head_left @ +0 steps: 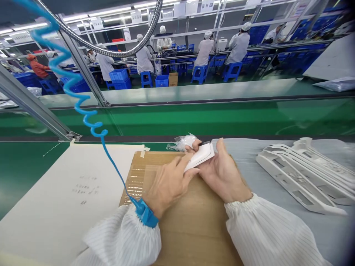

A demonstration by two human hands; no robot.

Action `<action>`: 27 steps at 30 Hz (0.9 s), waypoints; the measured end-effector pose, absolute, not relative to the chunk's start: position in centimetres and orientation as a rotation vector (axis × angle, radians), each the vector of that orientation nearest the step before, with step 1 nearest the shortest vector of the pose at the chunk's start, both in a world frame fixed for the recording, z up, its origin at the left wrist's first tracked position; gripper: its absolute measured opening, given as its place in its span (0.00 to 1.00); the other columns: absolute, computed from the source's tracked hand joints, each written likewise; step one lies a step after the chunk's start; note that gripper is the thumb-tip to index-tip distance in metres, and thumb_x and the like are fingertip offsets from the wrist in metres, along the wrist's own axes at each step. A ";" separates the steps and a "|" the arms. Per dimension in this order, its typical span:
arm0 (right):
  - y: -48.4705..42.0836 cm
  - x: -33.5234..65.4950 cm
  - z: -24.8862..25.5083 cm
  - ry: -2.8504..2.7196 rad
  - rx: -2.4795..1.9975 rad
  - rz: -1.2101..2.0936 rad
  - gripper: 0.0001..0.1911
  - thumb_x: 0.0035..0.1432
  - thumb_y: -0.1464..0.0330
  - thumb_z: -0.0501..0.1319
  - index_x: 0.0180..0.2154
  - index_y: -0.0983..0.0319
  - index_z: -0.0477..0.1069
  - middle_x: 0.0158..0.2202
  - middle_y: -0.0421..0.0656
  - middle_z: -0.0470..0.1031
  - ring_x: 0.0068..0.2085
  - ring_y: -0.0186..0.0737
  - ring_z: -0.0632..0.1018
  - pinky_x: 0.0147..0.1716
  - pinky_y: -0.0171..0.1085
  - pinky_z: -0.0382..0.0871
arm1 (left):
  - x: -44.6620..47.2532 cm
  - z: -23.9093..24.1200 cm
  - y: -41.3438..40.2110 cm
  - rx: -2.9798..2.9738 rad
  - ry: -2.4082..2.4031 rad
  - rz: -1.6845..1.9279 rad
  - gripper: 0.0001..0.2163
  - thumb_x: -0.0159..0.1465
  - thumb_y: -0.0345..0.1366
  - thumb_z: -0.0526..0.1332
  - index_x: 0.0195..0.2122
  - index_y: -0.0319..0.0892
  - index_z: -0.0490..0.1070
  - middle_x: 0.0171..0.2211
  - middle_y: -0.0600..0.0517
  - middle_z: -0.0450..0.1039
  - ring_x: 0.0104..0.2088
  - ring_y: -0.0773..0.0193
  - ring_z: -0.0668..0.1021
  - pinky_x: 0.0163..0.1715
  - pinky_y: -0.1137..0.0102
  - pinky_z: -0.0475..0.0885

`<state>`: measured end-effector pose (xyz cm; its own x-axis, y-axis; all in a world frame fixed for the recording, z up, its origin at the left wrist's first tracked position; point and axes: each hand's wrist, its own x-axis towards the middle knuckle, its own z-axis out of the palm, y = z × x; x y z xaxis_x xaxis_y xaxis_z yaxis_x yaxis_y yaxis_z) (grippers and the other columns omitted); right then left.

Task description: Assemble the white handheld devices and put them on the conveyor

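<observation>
Above the cardboard sheet (pixel 205 218), a small white plastic part (pixel 201 156) with a dark piece at its top edge is held tilted between both hands. My left hand (pixel 170 181) grips its lower left end, thumb below and fingers along the side. A blue wrist strap (pixel 146 213) with a coiled cord is around the left wrist. My right hand (pixel 222 171) cups the part from the right and beneath, its thumb raised and its other fingers partly hidden behind the part. Just behind the hands lies a crumpled clear plastic bag (pixel 184 142).
Several long white plastic frames (pixel 302 177) lie on a grey foam sheet (pixel 255 184) to the right. A white paper sheet (pixel 63 184) with handwriting covers the left. A green conveyor belt (pixel 177 122) runs behind. Several people in white work at a far bench.
</observation>
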<state>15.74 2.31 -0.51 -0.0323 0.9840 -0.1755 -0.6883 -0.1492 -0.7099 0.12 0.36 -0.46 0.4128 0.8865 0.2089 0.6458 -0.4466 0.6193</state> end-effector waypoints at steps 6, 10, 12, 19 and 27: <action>1.9 17.5 -1.4 -0.378 -0.696 1.561 0.15 0.62 0.61 0.58 0.23 0.54 0.65 0.14 0.33 0.49 0.18 0.37 0.61 0.33 0.42 0.74 | 2.5 -0.5 -1.4 2.393 1.281 0.711 0.20 0.70 0.50 0.57 0.58 0.50 0.75 0.35 0.44 0.78 0.28 0.56 0.79 0.34 0.65 0.74; 2.1 17.4 -0.8 -0.512 -0.695 1.595 0.14 0.63 0.56 0.60 0.28 0.54 0.69 0.18 0.35 0.61 0.25 0.40 0.71 0.41 0.44 0.76 | 1.8 -0.4 -0.7 2.320 1.309 0.818 0.18 0.70 0.48 0.58 0.58 0.51 0.75 0.35 0.45 0.80 0.30 0.57 0.80 0.35 0.67 0.73; 2.3 16.6 -0.4 -0.614 -0.704 1.635 0.14 0.64 0.52 0.61 0.33 0.54 0.72 0.28 0.39 0.73 0.39 0.44 0.78 0.50 0.46 0.75 | 0.7 -0.5 0.1 2.285 1.420 0.866 0.17 0.72 0.46 0.54 0.58 0.52 0.74 0.41 0.46 0.81 0.38 0.55 0.81 0.41 0.64 0.74; 1.1 13.5 -1.6 -0.747 -0.672 1.712 0.13 0.65 0.55 0.63 0.45 0.54 0.77 0.49 0.44 0.80 0.58 0.48 0.76 0.62 0.49 0.69 | 0.1 -0.5 0.6 2.208 1.352 1.166 0.21 0.71 0.44 0.58 0.64 0.47 0.65 0.61 0.45 0.72 0.61 0.52 0.72 0.62 0.57 0.65; 0.7 13.4 -1.7 -0.601 -0.693 1.654 0.06 0.59 0.60 0.68 0.34 0.55 0.77 0.42 0.42 0.80 0.54 0.47 0.78 0.62 0.49 0.69 | 1.1 -0.1 0.5 2.279 1.268 1.187 0.16 0.72 0.40 0.56 0.58 0.46 0.71 0.58 0.44 0.74 0.56 0.52 0.75 0.58 0.57 0.69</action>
<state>13.44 0.69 -1.73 -0.1385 0.9831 -0.1198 -0.6765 -0.1823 -0.7136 1.06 0.48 -0.06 0.2792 0.8035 0.5258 0.5773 -0.5780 0.5767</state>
